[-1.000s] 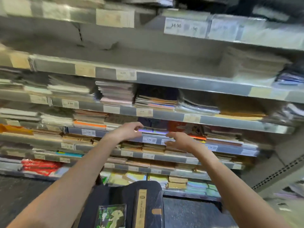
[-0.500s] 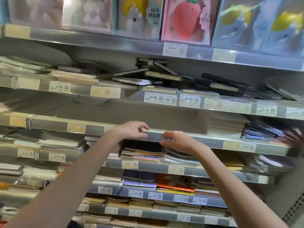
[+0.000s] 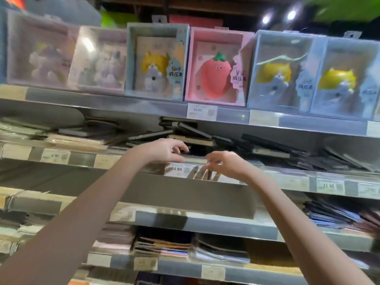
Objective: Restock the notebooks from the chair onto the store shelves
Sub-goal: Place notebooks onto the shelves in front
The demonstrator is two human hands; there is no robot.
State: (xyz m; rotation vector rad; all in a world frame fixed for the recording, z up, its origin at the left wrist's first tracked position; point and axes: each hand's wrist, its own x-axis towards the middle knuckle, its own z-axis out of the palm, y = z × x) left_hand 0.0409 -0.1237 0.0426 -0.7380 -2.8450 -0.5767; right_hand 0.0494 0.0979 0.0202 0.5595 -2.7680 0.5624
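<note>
dark notebooks [image 3: 193,138] heaped just behind left hand [image 3: 164,151], right hand [image 3: 224,163] beside

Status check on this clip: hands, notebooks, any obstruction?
Left hand and right hand empty, fingers loosely curled. Both at untidy pile of dark notebooks on grey metal shelf. Nothing blocking.

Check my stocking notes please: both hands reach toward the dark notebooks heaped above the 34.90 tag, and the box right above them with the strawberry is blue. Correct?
Not quite. In the head view the strawberry box is pink, not blue; the blue boxes beside it hold cat figures. The rest stands: the left hand and right hand both reach toward the dark notebooks heaped above the 34.90 tag.
</note>
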